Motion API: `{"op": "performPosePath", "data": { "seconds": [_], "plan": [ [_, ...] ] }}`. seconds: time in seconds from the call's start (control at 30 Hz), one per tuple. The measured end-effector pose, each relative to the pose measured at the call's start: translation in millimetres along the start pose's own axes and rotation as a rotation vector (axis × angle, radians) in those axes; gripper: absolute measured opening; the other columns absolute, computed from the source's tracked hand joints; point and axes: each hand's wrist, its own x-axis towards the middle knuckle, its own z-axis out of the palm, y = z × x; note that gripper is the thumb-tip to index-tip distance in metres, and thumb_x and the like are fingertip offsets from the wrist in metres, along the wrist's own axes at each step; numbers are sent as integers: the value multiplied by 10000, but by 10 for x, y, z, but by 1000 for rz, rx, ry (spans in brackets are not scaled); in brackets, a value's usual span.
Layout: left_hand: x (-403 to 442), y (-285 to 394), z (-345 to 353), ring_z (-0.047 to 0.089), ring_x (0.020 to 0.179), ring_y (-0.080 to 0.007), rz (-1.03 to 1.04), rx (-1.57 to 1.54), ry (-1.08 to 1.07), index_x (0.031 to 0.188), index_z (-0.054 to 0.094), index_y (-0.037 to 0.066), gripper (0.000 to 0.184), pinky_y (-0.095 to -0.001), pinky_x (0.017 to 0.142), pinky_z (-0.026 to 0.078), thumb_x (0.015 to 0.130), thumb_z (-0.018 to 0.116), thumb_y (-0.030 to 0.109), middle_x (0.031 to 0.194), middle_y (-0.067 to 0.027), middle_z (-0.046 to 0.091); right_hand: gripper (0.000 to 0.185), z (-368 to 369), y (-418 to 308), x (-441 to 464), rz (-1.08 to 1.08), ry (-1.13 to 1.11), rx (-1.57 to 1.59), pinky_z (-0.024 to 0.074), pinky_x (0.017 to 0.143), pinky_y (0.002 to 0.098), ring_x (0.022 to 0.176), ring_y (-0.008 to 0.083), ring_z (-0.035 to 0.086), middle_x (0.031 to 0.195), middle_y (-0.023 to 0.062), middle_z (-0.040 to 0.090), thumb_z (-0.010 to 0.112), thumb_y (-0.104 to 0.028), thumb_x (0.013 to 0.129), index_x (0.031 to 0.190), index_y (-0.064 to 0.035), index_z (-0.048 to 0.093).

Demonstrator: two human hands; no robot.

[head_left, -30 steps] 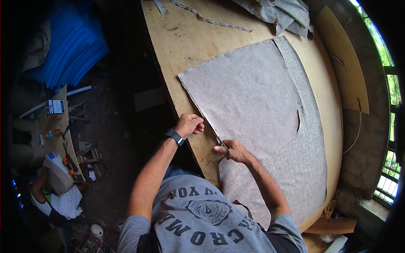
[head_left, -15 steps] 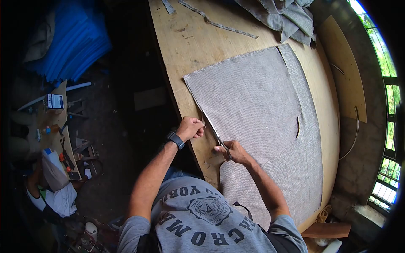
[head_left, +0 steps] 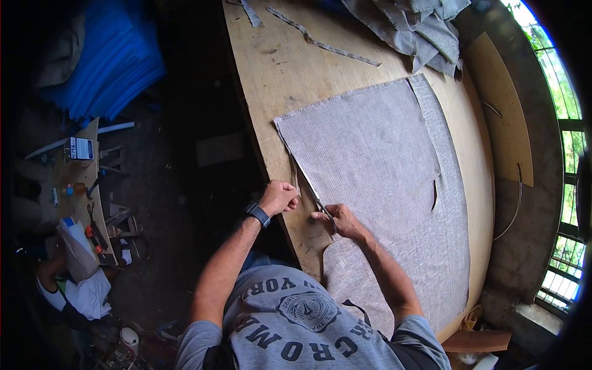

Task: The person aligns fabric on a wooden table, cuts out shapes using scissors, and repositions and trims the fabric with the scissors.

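Observation:
A large piece of grey woven fabric (head_left: 370, 135) lies spread over the wooden table (head_left: 262, 74). My right hand (head_left: 345, 222) is closed around the handles of a pair of scissors (head_left: 322, 207), whose blades lie along the fabric's left edge. To its left, my left hand (head_left: 280, 197) is pinched on a thin strip of fabric (head_left: 294, 169) running along that same edge. The strip's end inside the fingers is hidden.
Crumpled grey fabric (head_left: 419, 31) is heaped at the table's far end, near a narrow offcut (head_left: 324, 43). A low bench (head_left: 105, 213) with tools and a box (head_left: 80, 148) stands at left, beside another person (head_left: 86, 293). Blue sheets (head_left: 105, 61) are stacked beyond.
The view has shifted slightly, so the fabric's far edge sits lower. My left hand is a little lower, still pinching the strip. My right hand stays nearly in place with the scissors.

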Motion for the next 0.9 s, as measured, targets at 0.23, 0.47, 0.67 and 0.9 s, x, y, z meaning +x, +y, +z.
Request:
{"op": "performPosePath", "data": {
  "seconds": [0.23, 0.47, 0.67, 0.9],
  "plan": [
    [-36, -26, 1, 670, 597, -128, 25, -1, -3, 834, 668, 3, 151, -253, 515, 545, 896, 635, 137, 726, -63, 683, 687, -4, -239, 181, 8, -28, 65, 434, 528, 305, 585, 131, 541, 645, 24, 556, 690, -660, 823, 916, 20, 722],
    [61, 10, -43, 629, 546, -119, 116, -152, 139, 988, 643, 6, 183, -255, 470, 511, 923, 638, 177, 719, -62, 663, 698, -34, -164, 204, 1, -76, 108, 436, 520, 303, 581, 130, 541, 644, 17, 543, 689, -675, 814, 895, 18, 707],
    [324, 295, 13, 629, 552, -120, 179, -160, 267, 1072, 625, -17, 241, -252, 468, 518, 940, 628, 186, 750, -64, 669, 731, -46, -68, 131, -15, -96, 82, 455, 532, 310, 597, 136, 569, 643, 37, 558, 659, -701, 820, 869, 28, 680],
    [508, 244, 47, 650, 545, -124, 177, -15, 287, 893, 681, -12, 179, -249, 471, 520, 912, 630, 159, 715, -83, 703, 642, -24, 113, -139, -11, -96, 55, 427, 536, 298, 595, 126, 545, 643, 23, 558, 645, -668, 855, 762, -34, 611]
  ]
}}
